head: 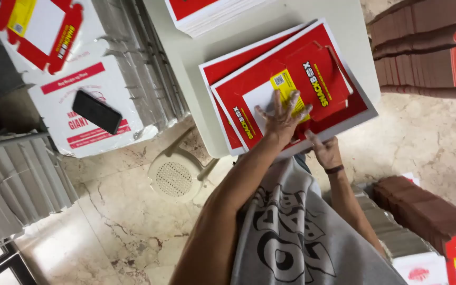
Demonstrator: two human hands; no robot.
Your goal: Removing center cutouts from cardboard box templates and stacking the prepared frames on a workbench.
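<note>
Head view, handling: the flat red carton blank (296, 84) is looking light and thin, stiff across its panels but likely to be bending along its creases (a judgement from its sheet shape); its glossy face is probably sliding easily over the blank below.
Head view, where to hold: the near edge and the flat middle panel are looking like the safest places, away from the loose cut-out flaps.
Head view, looks: it is showing red print with a white panel and a yellow patch, lying on top of a small stack of blanks (222, 79).
Head view, place: the stack is sitting at the near corner of the pale tabletop (207, 47), overhanging its near edge.
Head view, left hand (282, 115): it is lying open, fingers spread, pressing flat on the top blank.
Head view, right hand (325, 151): it is reaching under the stack's near edge, fingers hidden (whether it is gripping, I cannot tell).
Head view, surroundings: a dark phone (96, 111) is resting on a white box (64, 126) on the floor side.
</note>
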